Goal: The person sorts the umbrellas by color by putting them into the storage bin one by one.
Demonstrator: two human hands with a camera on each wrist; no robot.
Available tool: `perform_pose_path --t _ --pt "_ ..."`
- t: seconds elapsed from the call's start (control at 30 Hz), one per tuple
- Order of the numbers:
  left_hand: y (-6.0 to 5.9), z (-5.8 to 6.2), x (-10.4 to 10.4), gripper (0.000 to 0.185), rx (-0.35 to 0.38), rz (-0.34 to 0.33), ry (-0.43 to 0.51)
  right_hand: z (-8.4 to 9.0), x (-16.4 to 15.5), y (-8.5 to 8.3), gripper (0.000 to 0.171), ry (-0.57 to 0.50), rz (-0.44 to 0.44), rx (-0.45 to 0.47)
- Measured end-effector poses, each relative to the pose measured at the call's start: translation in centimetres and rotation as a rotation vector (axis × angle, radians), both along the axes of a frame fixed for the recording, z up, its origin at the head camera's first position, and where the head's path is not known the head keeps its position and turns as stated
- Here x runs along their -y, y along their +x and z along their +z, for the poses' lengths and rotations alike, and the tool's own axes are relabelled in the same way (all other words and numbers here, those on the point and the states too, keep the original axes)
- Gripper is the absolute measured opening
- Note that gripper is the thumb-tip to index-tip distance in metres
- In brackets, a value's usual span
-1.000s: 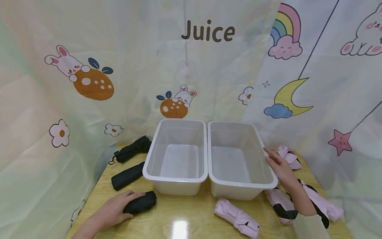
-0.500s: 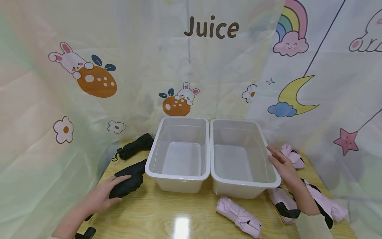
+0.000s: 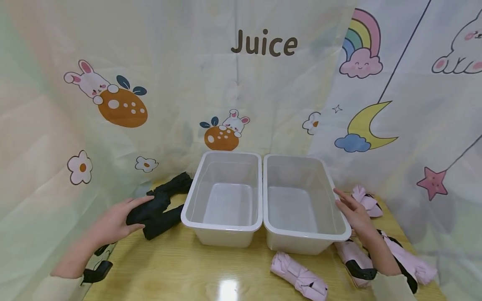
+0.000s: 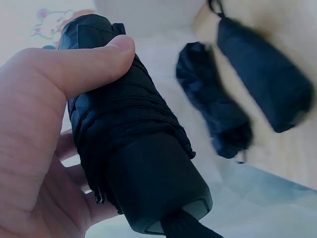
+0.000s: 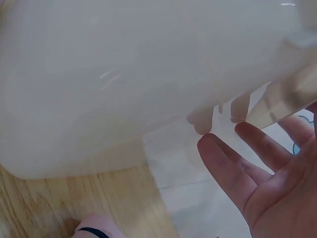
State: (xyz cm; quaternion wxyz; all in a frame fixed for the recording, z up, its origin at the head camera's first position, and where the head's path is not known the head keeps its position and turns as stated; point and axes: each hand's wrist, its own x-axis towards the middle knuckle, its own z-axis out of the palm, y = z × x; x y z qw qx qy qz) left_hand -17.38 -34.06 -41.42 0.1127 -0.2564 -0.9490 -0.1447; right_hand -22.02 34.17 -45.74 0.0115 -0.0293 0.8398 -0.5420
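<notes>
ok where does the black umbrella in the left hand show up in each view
Head: the black umbrella is left of centre, in the left hand.
Left wrist: large, just left of centre, its handle toward the bottom.
Right wrist: not in it.
Shared landmark: the wooden table, partly visible in all three.

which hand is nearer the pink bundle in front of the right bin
Right. The right hand is beyond and right of the pink bundle; the left hand is far to its left.
</notes>
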Motion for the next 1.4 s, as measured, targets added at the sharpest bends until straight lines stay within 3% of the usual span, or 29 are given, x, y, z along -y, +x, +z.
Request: perform_pose_path --t 0.2,0.37,0.47,0.67,0.93,1.27,1.4 --pt "-2.2 2.7 -1.0 0.083 -0.047 -0.024 -0.029 -0.3 0.0 0.1 0.062 -0.008 0.009 -0.030" --pt "-4.6 4.8 -2.7 0.083 -0.004 -0.060 -0.034 -0.5 0.0 0.1 0.061 -0.011 0.007 -0.048" --pt "-6.0 5.7 -3.9 0.083 0.015 -0.086 -0.030 -0.6 0.1 0.0 0.061 -0.023 0.006 -0.048" --pt "-8.8 7.1 -6.5 0.077 -0.018 -0.152 -0.046 -0.7 0.1 -0.2 0.060 -0.047 0.001 -0.039" --pt "-11.7 8.5 -10.7 0.073 -0.059 -0.221 -0.128 -0.7 0.1 0.0 0.060 -0.059 -0.009 -0.035" --pt "-14.3 9.3 -14.9 0.077 0.079 -0.224 -0.176 -0.6 0.2 -0.1 0.059 -0.062 0.006 -0.034" --pt "-15.5 9.2 -16.4 0.078 0.088 -0.256 -0.191 -0.7 0.3 0.1 0.059 -0.063 0.000 -0.028"
